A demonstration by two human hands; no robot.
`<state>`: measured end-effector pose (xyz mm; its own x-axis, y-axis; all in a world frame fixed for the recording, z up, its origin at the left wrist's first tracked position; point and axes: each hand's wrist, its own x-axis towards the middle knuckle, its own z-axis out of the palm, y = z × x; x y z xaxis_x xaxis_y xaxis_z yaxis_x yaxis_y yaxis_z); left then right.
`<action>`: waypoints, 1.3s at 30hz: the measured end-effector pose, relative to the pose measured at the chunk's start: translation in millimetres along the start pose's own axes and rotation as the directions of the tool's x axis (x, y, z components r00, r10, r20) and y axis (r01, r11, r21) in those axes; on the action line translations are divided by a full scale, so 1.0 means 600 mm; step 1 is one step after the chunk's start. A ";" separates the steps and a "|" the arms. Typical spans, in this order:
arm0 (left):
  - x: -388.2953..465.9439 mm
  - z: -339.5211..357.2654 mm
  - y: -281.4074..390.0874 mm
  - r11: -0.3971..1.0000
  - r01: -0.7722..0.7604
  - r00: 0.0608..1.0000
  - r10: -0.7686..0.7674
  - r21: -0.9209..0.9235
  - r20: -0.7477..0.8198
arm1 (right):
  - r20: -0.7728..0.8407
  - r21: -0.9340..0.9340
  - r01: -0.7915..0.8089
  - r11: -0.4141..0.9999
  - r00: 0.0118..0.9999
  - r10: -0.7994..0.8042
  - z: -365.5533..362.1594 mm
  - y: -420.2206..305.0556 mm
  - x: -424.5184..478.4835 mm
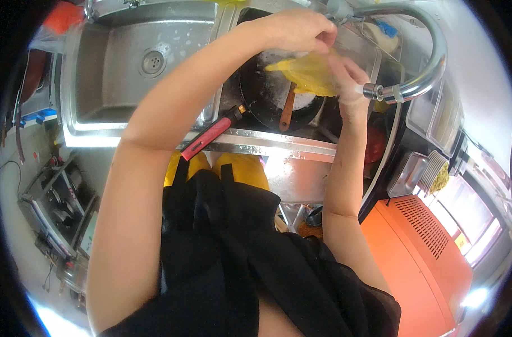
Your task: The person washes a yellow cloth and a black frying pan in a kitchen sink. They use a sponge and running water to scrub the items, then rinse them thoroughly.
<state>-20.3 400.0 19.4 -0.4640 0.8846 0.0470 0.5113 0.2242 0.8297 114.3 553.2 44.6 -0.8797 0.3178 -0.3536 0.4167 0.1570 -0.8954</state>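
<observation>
A wet yellow cloth (308,76) hangs bunched over the right sink basin, slightly blurred. My left hand (304,31) pinches its upper edge with the fingertips. My right hand (349,80) grips its right side, close to the mouth of the curved chrome faucet (439,63); water appears to run onto this hand. Below the cloth lies a black frying pan (256,99) with whitish suds inside. A brown wooden utensil handle (286,113) rests in the pan. The pan's pink and black handle (207,138) sticks out over the sink's front edge.
The left steel basin (92,76) has a drain (152,62) and water drops. To the right stand an orange cabinet with vents (412,252), a steel tray (407,172) and stacked plates (433,170). A rack (56,210) is at the left.
</observation>
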 end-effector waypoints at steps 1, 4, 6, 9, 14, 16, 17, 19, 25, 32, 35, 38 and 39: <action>-0.005 0.013 -0.002 0.991 -0.008 0.999 0.002 -0.131 -0.046 | -0.046 0.051 0.015 0.999 0.999 -0.013 0.003 -0.002 -0.003; -0.025 0.050 0.000 0.932 0.018 0.999 -0.034 -0.362 -0.038 | -0.129 0.201 0.080 0.976 0.990 -0.055 0.012 -0.004 -0.006; -0.032 0.094 -0.015 0.875 0.082 0.995 -0.100 -0.476 -0.013 | -0.142 0.336 0.069 0.939 0.990 -0.022 0.013 -0.011 -0.015; -0.046 0.126 -0.033 0.752 0.159 0.983 -0.178 -0.640 0.036 | -0.128 0.498 0.018 0.867 0.990 0.053 0.009 -0.011 -0.016; -0.076 0.195 -0.121 0.736 0.277 0.936 -0.351 -0.618 0.001 | -0.146 0.699 0.036 0.714 0.985 0.093 -0.006 0.012 -0.020; -0.089 0.221 -0.135 0.651 0.434 0.854 -0.517 -0.623 0.054 | 0.023 0.830 -0.103 0.548 0.988 0.152 -0.016 0.011 -0.022; -0.089 0.236 -0.132 0.426 0.437 0.800 -0.587 -0.792 0.126 | 0.110 0.874 -0.176 0.454 0.980 0.167 -0.017 0.010 -0.022; -0.083 0.259 -0.100 -0.103 0.333 0.697 -0.642 -0.937 0.319 | 0.022 0.849 -0.181 0.497 0.951 0.310 0.003 0.008 -0.015; -0.049 0.274 -0.062 -0.552 0.055 0.780 -0.497 -0.832 0.381 | -0.307 0.086 0.132 0.987 0.946 -0.100 0.077 0.154 -0.014; -0.045 0.288 -0.075 -0.536 0.070 0.674 -0.596 -0.841 0.436 | -0.294 -0.257 0.122 0.959 0.935 -0.197 0.143 0.176 0.001; -0.047 0.273 -0.061 -0.465 0.147 0.638 -0.630 -0.873 0.443 | -0.308 -0.361 -0.112 0.926 0.951 -0.005 0.141 0.162 0.012; -0.043 0.274 -0.067 -0.220 0.324 0.531 -0.763 -0.920 0.369 | -0.213 -0.256 -0.075 0.964 0.977 0.019 0.122 0.184 0.040; -0.041 0.274 -0.066 -0.138 0.359 0.511 -0.799 -0.923 0.318 | -0.179 -0.145 -0.096 0.985 0.981 0.070 0.112 0.191 0.053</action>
<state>89.7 436.9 -106.0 -0.4154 0.4027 -0.8156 -0.9049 -0.0914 0.4157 119.1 518.5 -87.4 -0.7934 0.4902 -0.3610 0.5281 0.2593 -0.8086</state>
